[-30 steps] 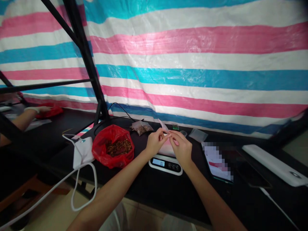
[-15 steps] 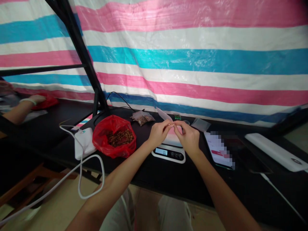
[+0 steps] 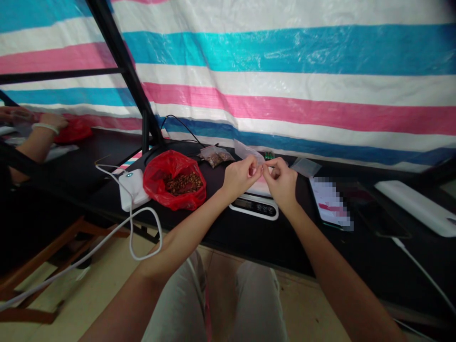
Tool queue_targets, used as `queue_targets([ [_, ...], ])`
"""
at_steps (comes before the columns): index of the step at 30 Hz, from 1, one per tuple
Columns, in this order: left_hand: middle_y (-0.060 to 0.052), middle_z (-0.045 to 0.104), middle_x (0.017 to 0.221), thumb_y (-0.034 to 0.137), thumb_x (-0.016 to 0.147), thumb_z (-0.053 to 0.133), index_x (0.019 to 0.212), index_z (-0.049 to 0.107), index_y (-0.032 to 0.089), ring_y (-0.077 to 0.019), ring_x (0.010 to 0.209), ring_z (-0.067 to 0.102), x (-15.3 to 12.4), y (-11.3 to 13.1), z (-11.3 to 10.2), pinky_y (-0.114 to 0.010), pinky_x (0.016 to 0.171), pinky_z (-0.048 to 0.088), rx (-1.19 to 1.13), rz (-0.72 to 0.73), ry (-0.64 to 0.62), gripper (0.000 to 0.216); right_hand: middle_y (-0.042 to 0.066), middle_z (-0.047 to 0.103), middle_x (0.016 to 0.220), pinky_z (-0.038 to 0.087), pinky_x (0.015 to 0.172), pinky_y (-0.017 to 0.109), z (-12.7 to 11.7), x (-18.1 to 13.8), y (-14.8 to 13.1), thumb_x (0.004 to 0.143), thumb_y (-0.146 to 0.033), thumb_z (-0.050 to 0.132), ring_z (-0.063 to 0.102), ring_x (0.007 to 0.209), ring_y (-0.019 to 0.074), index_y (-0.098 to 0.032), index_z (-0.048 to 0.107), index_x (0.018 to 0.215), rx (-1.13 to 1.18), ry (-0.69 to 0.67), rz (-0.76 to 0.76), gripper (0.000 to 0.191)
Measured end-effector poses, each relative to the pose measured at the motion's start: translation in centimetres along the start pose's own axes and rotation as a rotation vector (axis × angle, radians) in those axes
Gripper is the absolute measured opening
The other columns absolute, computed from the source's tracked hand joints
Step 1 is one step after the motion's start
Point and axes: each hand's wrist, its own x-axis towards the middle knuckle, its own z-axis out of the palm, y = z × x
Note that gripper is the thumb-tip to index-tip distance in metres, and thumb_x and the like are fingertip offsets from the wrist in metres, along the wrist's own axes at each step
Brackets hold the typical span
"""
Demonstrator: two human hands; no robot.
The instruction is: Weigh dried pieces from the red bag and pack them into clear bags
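Note:
My left hand and my right hand meet above a white kitchen scale, thumbs and fingers pinched together. Between them is a clear plastic bag, whose thin film sticks up behind the fingers; its lower part is hidden by my hands. No lit digits show on the scale's display. Left of the scale, a red plastic bag stands open with brown beans inside. Behind it lie small filled clear bags. A flat clear bag stack is to the right of my right hand.
A phone with a lit screen, a dark phone on a cable and a long white device lie at right. Green batteries are at the back. A white charger trails a looped cable at left. Another person's hand is far left.
My view has tipped downward, so the table sits higher in the picture. The scale's display, lit at 0.0 before, now looks dark. Both hands still pinch the clear bag, fingertips slightly rearranged.

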Motion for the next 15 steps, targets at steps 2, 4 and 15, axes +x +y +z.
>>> queue_targets([
  [2,0.002,0.055,0.063,0.030,0.087,0.045,0.083,0.054,0.018,-0.0091,0.055,0.052,-0.2,0.1,0.2,-0.019,0.055,0.036,-0.049,-0.018,-0.053,0.016,-0.001,0.063,0.064,0.037,0.050,0.023,0.1,-0.4,-0.6,0.082,-0.032,0.049,0.046,0.042,0.0101,-0.020,0.056,0.092,0.018,-0.024,-0.003,0.018],
  [4,0.001,0.057,0.068,0.028,0.088,0.043,0.085,0.053,0.017,-0.0095,0.058,0.053,-0.3,0.2,0.2,-0.019,0.057,0.038,-0.088,0.009,-0.089,0.015,0.002,0.067,0.079,0.038,0.050,0.023,0.0,-0.6,-1.0,0.082,-0.033,0.048,0.049,0.044,0.0105,-0.021,0.053,0.102,0.043,-0.034,0.000,0.023],
  [15,-0.002,0.059,0.073,0.023,0.088,0.035,0.107,0.050,0.014,-0.0101,0.058,0.052,-0.5,-1.2,-0.1,-0.023,0.063,0.042,-0.073,0.047,0.257,0.026,0.002,0.070,0.073,0.043,0.053,0.026,0.2,0.2,-0.3,0.080,-0.035,0.053,0.057,0.050,0.0137,-0.019,0.064,0.087,0.080,0.000,0.100,0.021],
])
